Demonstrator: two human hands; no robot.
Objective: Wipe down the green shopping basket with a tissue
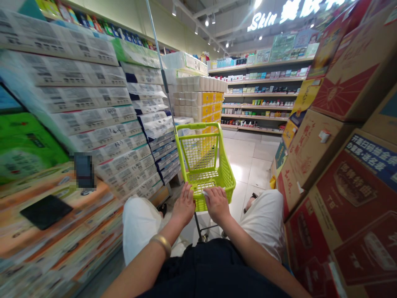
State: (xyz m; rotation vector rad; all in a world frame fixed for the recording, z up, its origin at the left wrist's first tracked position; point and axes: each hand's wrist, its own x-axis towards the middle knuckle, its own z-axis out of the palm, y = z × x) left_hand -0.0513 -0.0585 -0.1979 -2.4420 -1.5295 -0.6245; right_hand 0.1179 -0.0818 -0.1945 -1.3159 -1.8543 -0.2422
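Observation:
A small lime-green plastic shopping cart (228, 176) stands between my knees, with a slatted basket. My left hand (185, 204) lies over its near edge, fingers close together and bent over the rim. Beside it, my right hand (218, 203) is also at the near edge, its fingers curled. A small white piece (205, 193), perhaps paper, shows at the right hand's thumb side; its kind is unclear. The hands are slightly apart. The fingertips and the cart's handle are partly hidden. A thin pole (164, 78) rises from the cart's left side.
Stacked tissue packs (89, 76) line the left, with a black flat object (46, 212) and a blurred-out phone-like thing (84, 170) on a lower stack. Cardboard cartons (350, 186) rise close on the right. Stocked shelves (257, 95) stand beyond the tiled aisle (238, 151).

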